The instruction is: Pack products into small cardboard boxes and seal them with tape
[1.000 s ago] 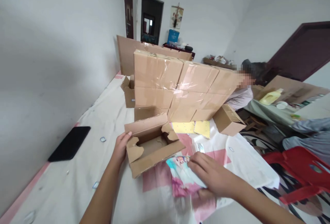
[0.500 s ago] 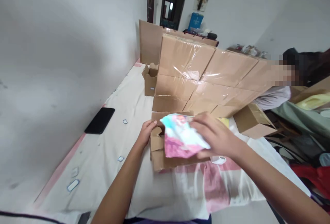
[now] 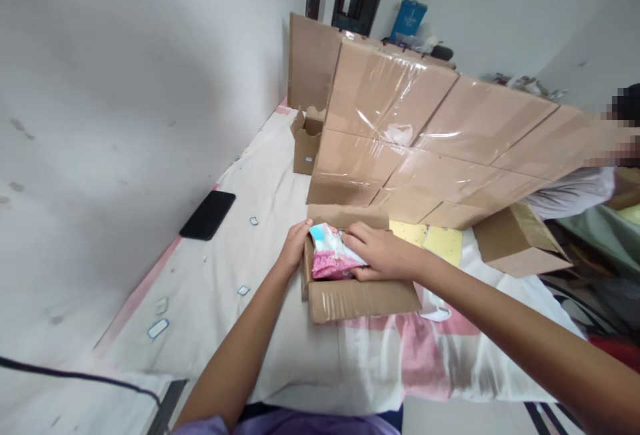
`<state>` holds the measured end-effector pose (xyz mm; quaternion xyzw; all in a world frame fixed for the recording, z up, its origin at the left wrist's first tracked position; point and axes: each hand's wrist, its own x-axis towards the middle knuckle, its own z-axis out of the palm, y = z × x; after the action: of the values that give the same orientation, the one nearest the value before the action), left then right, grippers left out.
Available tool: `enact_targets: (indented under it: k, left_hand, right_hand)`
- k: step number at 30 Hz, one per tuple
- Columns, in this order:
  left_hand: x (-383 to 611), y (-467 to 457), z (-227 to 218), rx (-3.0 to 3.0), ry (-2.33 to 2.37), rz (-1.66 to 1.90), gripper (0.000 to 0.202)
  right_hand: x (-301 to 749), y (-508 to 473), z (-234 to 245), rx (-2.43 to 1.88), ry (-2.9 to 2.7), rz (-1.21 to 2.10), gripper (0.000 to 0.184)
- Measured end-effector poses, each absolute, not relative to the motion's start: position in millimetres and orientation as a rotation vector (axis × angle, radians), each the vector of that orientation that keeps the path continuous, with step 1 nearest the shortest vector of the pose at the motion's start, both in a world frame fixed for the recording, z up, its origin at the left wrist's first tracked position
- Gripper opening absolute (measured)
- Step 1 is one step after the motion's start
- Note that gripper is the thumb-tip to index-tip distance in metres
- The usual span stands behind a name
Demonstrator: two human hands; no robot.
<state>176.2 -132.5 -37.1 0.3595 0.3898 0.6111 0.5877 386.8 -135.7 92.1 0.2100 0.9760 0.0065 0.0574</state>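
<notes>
A small cardboard box (image 3: 365, 300) with its flaps spread lies in front of me on the cloth. My left hand (image 3: 295, 245) is closed on its left rim, thumb and fingers near the back corner. Inside the box opening is a pink, white and light-blue plastic packet (image 3: 334, 255), tilted up at its left end. My right hand (image 3: 377, 253) grips the packet's right side, its fingers over the top. The packet's underside and the bottom of the box are hidden.
Behind the box stands a wall of taped cardboard cartons (image 3: 380, 95). A black tablet-like slab (image 3: 208, 215) lies at left, an open carton (image 3: 306, 145) farther back. Yellow sheets (image 3: 443, 243) and another open carton (image 3: 520, 241) are at right, near a person's sleeve (image 3: 575, 191).
My right hand has lowered the packet from above the box into its opening. The left hand stays on the box's rim. The head view has shifted slightly.
</notes>
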Motion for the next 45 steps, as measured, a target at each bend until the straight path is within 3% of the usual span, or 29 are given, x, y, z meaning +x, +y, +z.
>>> enact_targets:
  k: [7,13,20,32,36,40,45]
  left_hand:
    - [176.9,-129.9,-37.8,0.872,0.902,1.444,0.043]
    - [176.6,-133.7,-33.0,0.921,0.957,1.452,0.044]
    - [175.3,-133.2,-33.4,0.924,0.953,1.432,0.046]
    - [174.6,-136.3,-31.0,0.995,0.903,1.389,0.048]
    - [174.9,-135.1,-30.1,0.992,0.932,1.372,0.049]
    - [175.2,-133.6,-27.9,0.976,0.898,1.346,0.051]
    - [174.0,-134.7,-26.1,0.975,0.922,1.311,0.054]
  right_hand:
    - [379.1,-123.6,81.2,0.456,2.87,0.128,0.044]
    - [370.1,-126.9,46.7,0.317,2.729,0.338,0.024]
    - [373.7,-133.8,38.3,0.43,2.804,0.227,0.049]
    - [373.5,-147.2,45.9,0.591,2.861,0.122,0.048]
    - [379.1,-144.9,52.2,0.647,2.844,-0.111,0.049]
    - [391.6,-139.3,75.3,0.796,2.755,-0.589,0.069]
    - [378.6,-145.0,89.8,1.039,2.458,-0.343,0.024]
